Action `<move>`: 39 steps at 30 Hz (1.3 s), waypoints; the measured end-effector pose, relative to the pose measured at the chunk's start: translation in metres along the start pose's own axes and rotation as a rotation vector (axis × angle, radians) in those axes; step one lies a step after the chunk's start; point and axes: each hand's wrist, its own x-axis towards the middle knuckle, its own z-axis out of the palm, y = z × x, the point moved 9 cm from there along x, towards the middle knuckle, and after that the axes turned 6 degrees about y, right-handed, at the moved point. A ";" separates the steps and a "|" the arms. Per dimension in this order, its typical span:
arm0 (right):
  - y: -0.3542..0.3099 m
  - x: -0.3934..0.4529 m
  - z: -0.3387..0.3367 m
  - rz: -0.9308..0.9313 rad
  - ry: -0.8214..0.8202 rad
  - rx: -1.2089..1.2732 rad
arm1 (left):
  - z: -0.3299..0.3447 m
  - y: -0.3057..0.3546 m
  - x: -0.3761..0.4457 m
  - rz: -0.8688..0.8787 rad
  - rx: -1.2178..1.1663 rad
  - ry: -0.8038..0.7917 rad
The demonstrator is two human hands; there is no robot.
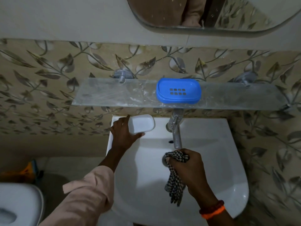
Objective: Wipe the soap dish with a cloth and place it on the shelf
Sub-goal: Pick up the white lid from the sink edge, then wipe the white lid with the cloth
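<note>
Nearest to me, over the front of the sink [228, 190], a pale sleeve [86, 193] reaches in from the sink's left side, and on the sink's right a wrist carries an orange band [213, 212]. Above the sink's bowl the right hand [190, 168] has its fingers curled tightly round a checked cloth [175, 185]; one bunched end pokes out by the knuckles and the rest hangs down over the bowl. That hand sits just below the spout of the tap [176, 136], close to it, though whether they touch I cannot tell.

Further back, at the sink's rear left corner, the left hand [123, 134] holds a white dish [141, 123]. Its thumb lies along the dish's near edge and a finger stretches up past the far left end, so the fingers are spread round it; the others are hidden underneath. Whether the dish rests on the sink's ledge or is lifted off it is not clear.

Left of the sink and low down, a toilet [19, 204] shows its white rim.

Above the sink, against the leaf-patterned wall [48, 70], a glass shelf [105, 95] runs across on two brackets. On it, directly over the tap, stands a blue soap dish [178, 91], upright, with a grid of drain holes in its middle. Higher still than the sink hangs a mirror [211, 13].
</note>
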 end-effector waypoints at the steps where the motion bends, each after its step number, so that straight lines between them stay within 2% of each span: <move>1: 0.002 0.001 0.000 0.034 -0.007 0.035 | -0.002 0.002 -0.002 0.001 -0.018 0.007; 5: -0.001 0.000 -0.002 0.072 -0.033 0.142 | -0.015 0.015 -0.024 0.047 -0.236 0.034; 9: -0.029 -0.006 -0.016 -0.094 0.043 0.103 | -0.033 0.041 -0.065 0.102 -0.438 -0.003; 13: -0.062 -0.010 -0.029 -0.278 0.168 -0.031 | -0.053 0.085 -0.109 0.235 -0.603 -0.068; 17: -0.077 -0.015 -0.032 -0.350 0.210 -0.159 | -0.068 0.117 -0.131 0.267 -0.747 -0.109; 21: -0.071 -0.021 -0.036 -0.318 0.222 -0.168 | -0.070 0.136 -0.145 0.306 -0.789 -0.181; 26: -0.055 -0.025 -0.037 -0.145 0.115 0.114 | -0.064 0.140 -0.152 0.273 -0.794 -0.239; 32: -0.061 -0.039 -0.034 -0.111 0.039 0.342 | -0.053 0.140 -0.161 0.113 -0.946 -0.283; 36: -0.053 -0.042 -0.037 -0.013 0.028 0.437 | -0.053 0.147 -0.166 0.062 -0.970 -0.300; 39: -0.057 -0.050 -0.035 -0.038 -0.051 0.466 | -0.052 0.148 -0.164 -0.013 -0.979 -0.354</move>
